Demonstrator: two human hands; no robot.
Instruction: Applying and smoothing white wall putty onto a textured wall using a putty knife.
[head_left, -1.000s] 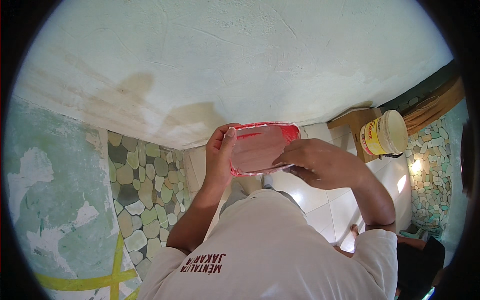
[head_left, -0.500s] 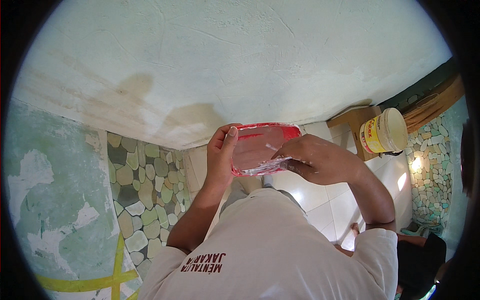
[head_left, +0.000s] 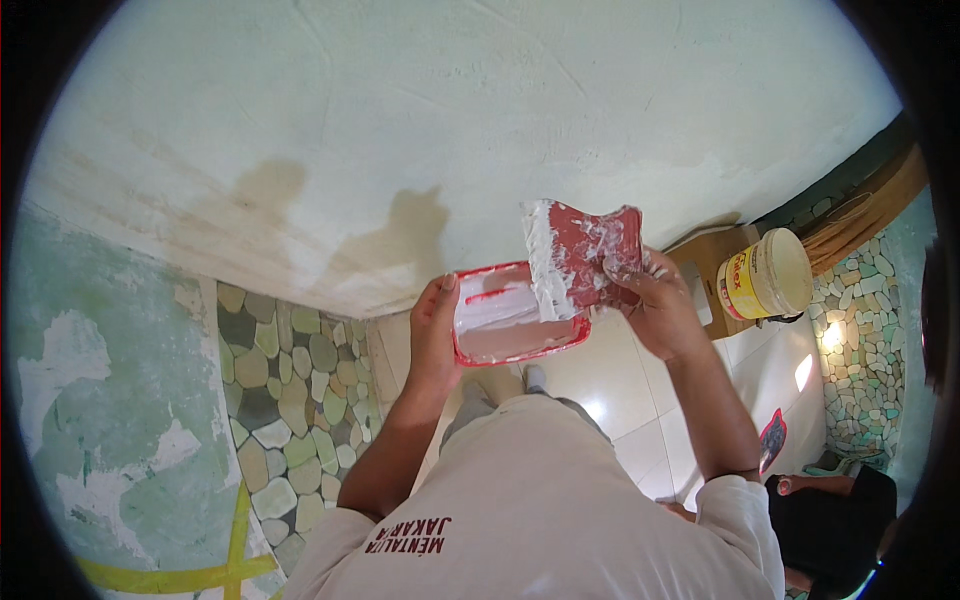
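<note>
My left hand (head_left: 435, 330) grips the red tray (head_left: 515, 325) by its left edge, fingers curled under and thumb up on the rim, so the tray sits level in front of my chest with a pool of white putty in it. My right hand (head_left: 655, 305) is closed around the lower part of a red scraper (head_left: 580, 255), which stands just above the tray's right end, blade up and tilted toward the wall (head_left: 450, 120). A thick ridge of putty runs down the blade's left edge, and smears cover its face and my fingers.

The load worries me most. That ridge hangs at the very edge of the blade, and part of it already stands past the tray's rim; if I tilt the scraper more or swing it fast toward the wall, I judge a lump could slide off and land on my shirt (head_left: 540, 500) or the white floor tiles (head_left: 620, 400) below my hands.

My one-sided hold on the tray is another weak point: pressing the scraper down on the far end could tip it and spill.

My right fingers look slick with putty, so the scraper could twist in my grasp. The bucket (head_left: 765, 275) stands to the right of that hand, apart from it.
</note>
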